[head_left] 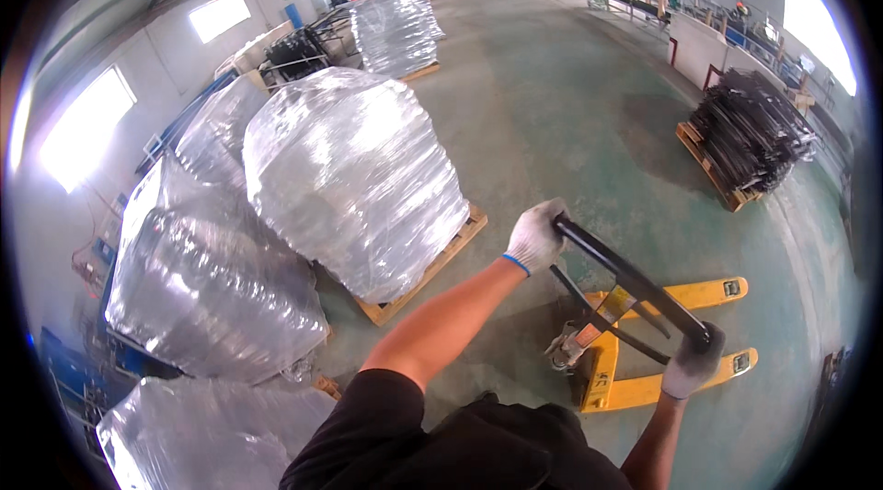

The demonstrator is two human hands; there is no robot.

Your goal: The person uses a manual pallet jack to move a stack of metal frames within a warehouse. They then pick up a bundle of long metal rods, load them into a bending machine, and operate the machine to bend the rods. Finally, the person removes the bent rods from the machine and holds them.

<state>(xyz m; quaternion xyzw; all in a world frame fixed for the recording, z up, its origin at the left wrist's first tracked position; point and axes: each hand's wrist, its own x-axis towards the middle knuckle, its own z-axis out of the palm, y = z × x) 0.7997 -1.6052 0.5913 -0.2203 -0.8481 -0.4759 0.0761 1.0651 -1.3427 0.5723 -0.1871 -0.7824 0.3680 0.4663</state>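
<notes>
Green floor (552, 95) formed a lane between wrapped loads (359, 177) and a dark stack (750, 131) — far edge seemingly walled. Yellow pallet truck (602, 366) stood on it, its handle (635, 281) held by left hand (536, 235) and right hand (694, 364).

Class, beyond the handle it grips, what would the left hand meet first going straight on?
Ahead of the left hand, the way looks free over green floor, perhaps until the white panel; depth unclear.

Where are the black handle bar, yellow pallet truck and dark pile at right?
Black handle bar (635, 278): head view, middle of the bar.
Yellow pallet truck (696, 295): head view, on the upper fork.
Dark pile (750, 133): head view, around its middle.
</notes>
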